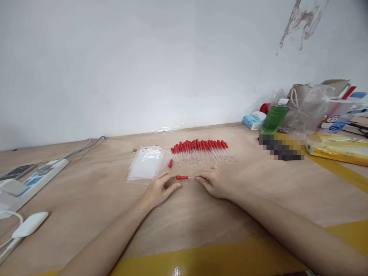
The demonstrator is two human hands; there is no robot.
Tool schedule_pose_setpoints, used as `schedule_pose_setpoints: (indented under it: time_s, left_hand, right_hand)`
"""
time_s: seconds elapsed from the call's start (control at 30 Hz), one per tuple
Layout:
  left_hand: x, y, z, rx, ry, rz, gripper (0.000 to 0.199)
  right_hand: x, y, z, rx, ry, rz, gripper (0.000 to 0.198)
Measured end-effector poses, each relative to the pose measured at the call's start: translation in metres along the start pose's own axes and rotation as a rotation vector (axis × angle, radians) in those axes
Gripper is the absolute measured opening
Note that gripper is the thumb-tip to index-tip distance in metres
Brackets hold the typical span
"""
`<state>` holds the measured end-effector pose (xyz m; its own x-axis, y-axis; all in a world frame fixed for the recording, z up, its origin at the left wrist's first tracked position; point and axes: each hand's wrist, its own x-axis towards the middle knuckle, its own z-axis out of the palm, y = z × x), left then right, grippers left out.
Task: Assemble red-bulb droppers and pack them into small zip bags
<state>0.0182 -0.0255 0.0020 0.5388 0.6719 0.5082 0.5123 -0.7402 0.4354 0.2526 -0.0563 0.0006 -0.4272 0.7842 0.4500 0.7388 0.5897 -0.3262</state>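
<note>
A dropper with a red rubber bulb (182, 177) and a thin clear tube lies level between my two hands. My right hand (213, 181) pinches the tube end between thumb and fingertips. Beside the bulb end is my left hand (162, 188), its thumb and fingers apart; whether a fingertip touches the bulb I cannot tell. A loose red rubber bulb (170, 163) rests just beyond the left fingers. Farther back, a row of several red-bulbed droppers (201, 149) lies side by side. Left of them is a stack of clear plastic bags (146, 163).
On the left are a white power strip (54, 168), a phone (18, 171) and a white plug-like piece (31, 224). At the right stand a green bottle (274, 118), a blue tissue pack (253, 121) and a yellow package (336, 147). A wall (143, 69) rises behind the table.
</note>
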Motion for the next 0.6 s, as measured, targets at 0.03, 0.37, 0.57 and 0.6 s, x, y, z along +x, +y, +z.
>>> schedule_pose_setpoints:
  time_s: [0.03,0.37,0.57,0.6]
  left_hand:
    - [0.000,-0.001,0.000,0.019,0.033,0.000,0.024]
    - [0.001,-0.011,0.007,0.186,0.129,-0.048,0.016]
    - [0.002,-0.011,0.007,0.190,0.110,-0.057,0.014]
    - [0.002,-0.011,0.007,0.189,0.103,-0.060,0.013]
  right_hand:
    - [0.000,0.000,0.000,0.003,0.037,0.036,0.027]
    - [0.033,0.057,-0.013,0.159,0.255,0.778,0.025]
    - [0.063,0.073,-0.009,-0.022,0.339,0.988,0.023]
    - [0.066,0.074,-0.005,-0.029,0.339,0.993,0.023]
